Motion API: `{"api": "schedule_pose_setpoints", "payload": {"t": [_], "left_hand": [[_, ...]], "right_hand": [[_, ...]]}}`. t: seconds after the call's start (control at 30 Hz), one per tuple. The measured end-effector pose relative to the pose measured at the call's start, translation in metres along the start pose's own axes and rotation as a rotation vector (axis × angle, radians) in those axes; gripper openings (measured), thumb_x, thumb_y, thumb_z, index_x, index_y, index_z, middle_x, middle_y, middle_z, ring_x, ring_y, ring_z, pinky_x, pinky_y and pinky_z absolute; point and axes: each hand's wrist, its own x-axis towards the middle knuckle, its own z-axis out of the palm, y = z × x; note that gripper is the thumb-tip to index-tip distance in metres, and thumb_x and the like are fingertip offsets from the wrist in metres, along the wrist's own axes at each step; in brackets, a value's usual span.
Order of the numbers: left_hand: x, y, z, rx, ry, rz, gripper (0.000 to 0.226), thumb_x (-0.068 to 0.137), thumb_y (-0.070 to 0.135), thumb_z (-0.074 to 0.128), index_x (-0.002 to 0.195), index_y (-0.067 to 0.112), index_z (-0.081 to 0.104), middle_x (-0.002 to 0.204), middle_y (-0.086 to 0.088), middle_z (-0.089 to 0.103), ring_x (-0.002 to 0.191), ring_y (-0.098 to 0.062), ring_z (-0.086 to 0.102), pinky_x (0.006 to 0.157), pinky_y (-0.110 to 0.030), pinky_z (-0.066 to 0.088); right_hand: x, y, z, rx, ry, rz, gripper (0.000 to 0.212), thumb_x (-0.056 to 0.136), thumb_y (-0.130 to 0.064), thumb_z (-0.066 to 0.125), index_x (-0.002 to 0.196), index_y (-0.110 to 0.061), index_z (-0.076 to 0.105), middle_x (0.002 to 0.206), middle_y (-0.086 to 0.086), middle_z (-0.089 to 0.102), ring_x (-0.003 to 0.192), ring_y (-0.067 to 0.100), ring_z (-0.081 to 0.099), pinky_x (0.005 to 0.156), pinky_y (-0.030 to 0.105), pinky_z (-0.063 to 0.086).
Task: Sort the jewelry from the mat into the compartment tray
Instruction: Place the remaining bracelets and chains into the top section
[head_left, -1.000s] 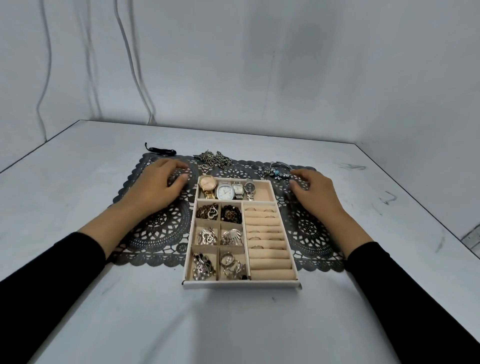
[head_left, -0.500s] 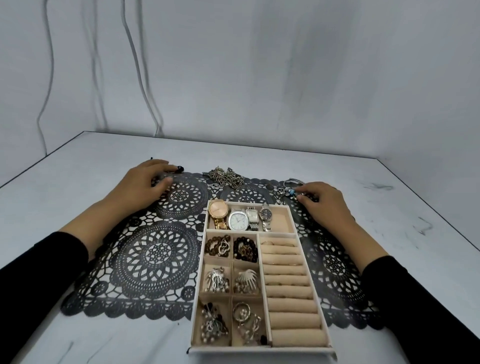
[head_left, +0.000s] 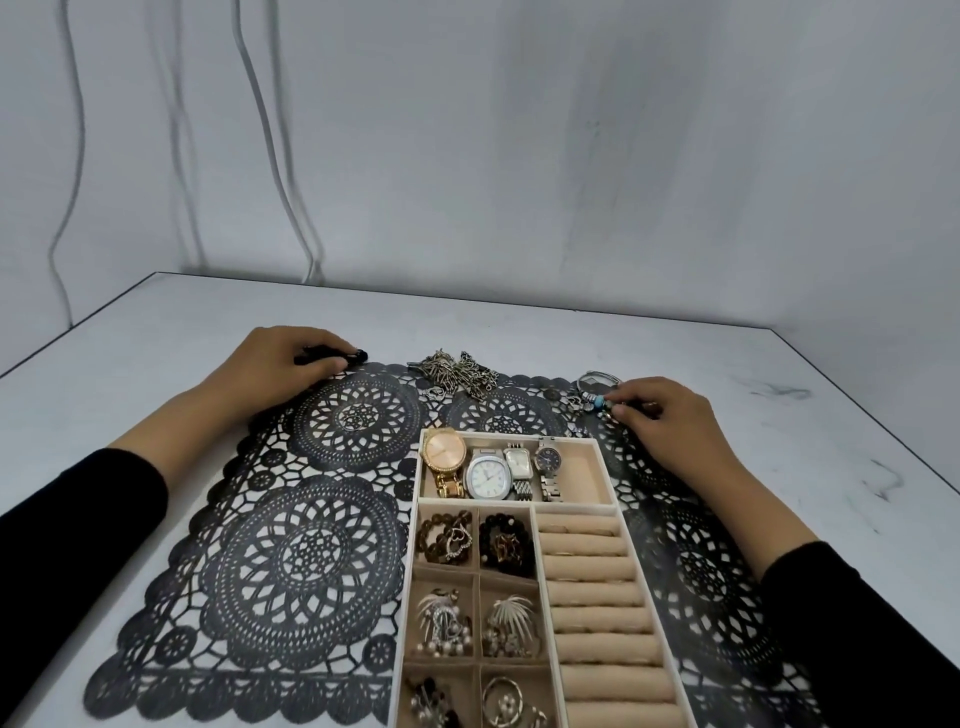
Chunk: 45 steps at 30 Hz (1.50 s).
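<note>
**Both hands on the last pieces at the far edge of the mat**

The compartment tray (head_left: 607, 470) sits on the right half of the black lace mat (head_left: 311, 561), its near end cut off by the bottom of the view. Its far compartment holds four watches (head_left: 488, 473) side by side. Below them, the small left cells hold beaded bracelets (head_left: 449, 538) and brooches (head_left: 447, 621), and the right column is taken up by ring rolls (head_left: 592, 569).

Three pieces lie outside the tray, all along the mat's far edge. At the far left is a black cord piece (head_left: 358, 356). The left hand (head_left: 280, 371) has its fingers curled over it, and one end sticks out past the fingertips. At the far right is a bead bracelet (head_left: 597, 397) with a blue bead, and the right hand (head_left: 670, 423) pinches it at the fingertips. Between them a chain pile (head_left: 460, 371) lies untouched, well apart from both hands.

Change noted: a second ago both hands lay flat on the mat beside the tray's far corners, and the cord piece lay alone beyond the left hand. Half a second ago each hand had reached its piece, and both remain there now. The chain pile has not moved. The tray now sits lower and larger in the view.

Black sleeves (head_left: 78, 519) cover both forearms. The mat rests on a pale grey surface (head_left: 156, 322) set against grey walls.
</note>
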Motion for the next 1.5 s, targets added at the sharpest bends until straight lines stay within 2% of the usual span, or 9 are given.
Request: {"api": "schedule_pose_setpoints", "payload": {"t": [0.2, 0.37, 0.47, 0.67, 0.83, 0.97, 1.23, 1.33, 1.5], "left_hand": [[0.005, -0.001, -0.001, -0.026, 0.019, -0.038, 0.014, 0.085, 0.023, 0.074, 0.098, 0.027, 0.077, 0.104, 0.009, 0.073, 0.106, -0.007, 0.062, 0.092, -0.017, 0.037], [0.006, -0.001, 0.0, 0.012, 0.043, -0.037, 0.011, 0.084, 0.022, 0.075, 0.093, 0.027, 0.077, 0.094, 0.02, 0.07, 0.099, -0.005, 0.061, 0.077, 0.005, 0.031], [0.004, 0.0, 0.0, 0.017, 0.059, -0.023, 0.009, 0.085, 0.021, 0.075, 0.092, 0.026, 0.077, 0.093, 0.013, 0.072, 0.097, -0.005, 0.061, 0.078, 0.003, 0.032], [0.002, 0.003, 0.0, -0.024, 0.113, 0.0, 0.008, 0.084, 0.025, 0.075, 0.09, 0.03, 0.077, 0.095, 0.018, 0.072, 0.096, 0.001, 0.061, 0.08, 0.003, 0.034], [0.0, 0.008, 0.001, -0.076, 0.146, 0.005, 0.009, 0.085, 0.024, 0.074, 0.093, 0.027, 0.077, 0.096, 0.012, 0.074, 0.098, -0.006, 0.063, 0.09, -0.019, 0.043], [-0.003, 0.012, 0.001, -0.101, 0.177, 0.017, 0.01, 0.085, 0.023, 0.075, 0.09, 0.031, 0.076, 0.094, 0.015, 0.073, 0.092, -0.003, 0.063, 0.08, -0.003, 0.039], [-0.016, 0.034, 0.002, -0.267, 0.23, 0.035, 0.018, 0.083, 0.022, 0.076, 0.084, 0.04, 0.075, 0.082, 0.029, 0.071, 0.082, 0.01, 0.065, 0.075, -0.004, 0.045], [-0.023, 0.043, 0.005, -0.375, 0.239, 0.044, 0.021, 0.081, 0.02, 0.078, 0.084, 0.041, 0.077, 0.084, 0.018, 0.075, 0.082, 0.003, 0.068, 0.081, -0.014, 0.05], [-0.038, 0.059, 0.007, -0.472, 0.235, 0.031, 0.018, 0.08, 0.019, 0.079, 0.097, 0.021, 0.079, 0.095, 0.005, 0.077, 0.097, -0.013, 0.071, 0.096, -0.038, 0.053]], "right_hand": [[0.0, -0.002, -0.002, 0.036, 0.006, 0.024, 0.012, 0.084, -0.018, 0.07, 0.088, -0.029, 0.072, 0.103, -0.007, 0.068, 0.098, 0.011, 0.059, 0.081, 0.017, 0.037], [0.0, -0.004, -0.004, 0.064, 0.02, 0.056, 0.011, 0.085, -0.017, 0.069, 0.087, -0.028, 0.072, 0.1, -0.007, 0.067, 0.095, 0.01, 0.059, 0.077, 0.017, 0.037], [0.0, -0.006, -0.004, 0.056, 0.039, 0.043, 0.01, 0.085, -0.016, 0.069, 0.09, -0.023, 0.073, 0.098, -0.005, 0.067, 0.094, 0.01, 0.058, 0.08, 0.019, 0.037], [0.0, -0.009, -0.005, 0.064, 0.122, 0.001, 0.01, 0.083, -0.013, 0.07, 0.087, -0.022, 0.074, 0.093, -0.007, 0.067, 0.091, 0.008, 0.057, 0.075, 0.003, 0.033], [0.0, -0.011, -0.006, 0.107, 0.196, -0.008, 0.01, 0.084, -0.011, 0.068, 0.087, -0.02, 0.074, 0.092, -0.006, 0.067, 0.087, 0.005, 0.057, 0.073, -0.002, 0.034], [-0.001, -0.016, -0.007, 0.185, 0.246, -0.003, 0.009, 0.084, -0.012, 0.069, 0.086, -0.019, 0.074, 0.092, -0.006, 0.068, 0.089, 0.007, 0.06, 0.078, 0.008, 0.04], [-0.009, -0.028, -0.016, 0.381, 0.269, 0.007, 0.009, 0.085, -0.013, 0.07, 0.089, -0.02, 0.074, 0.092, -0.002, 0.07, 0.085, 0.011, 0.063, 0.075, 0.021, 0.048], [-0.014, -0.033, -0.02, 0.46, 0.28, 0.0, 0.01, 0.084, -0.013, 0.071, 0.088, -0.021, 0.074, 0.091, -0.002, 0.072, 0.086, 0.013, 0.065, 0.077, 0.024, 0.05], [-0.028, -0.041, -0.029, 0.538, 0.292, 0.0, 0.012, 0.084, -0.012, 0.071, 0.088, -0.023, 0.073, 0.089, -0.003, 0.073, 0.088, 0.015, 0.067, 0.076, 0.019, 0.052]]}}
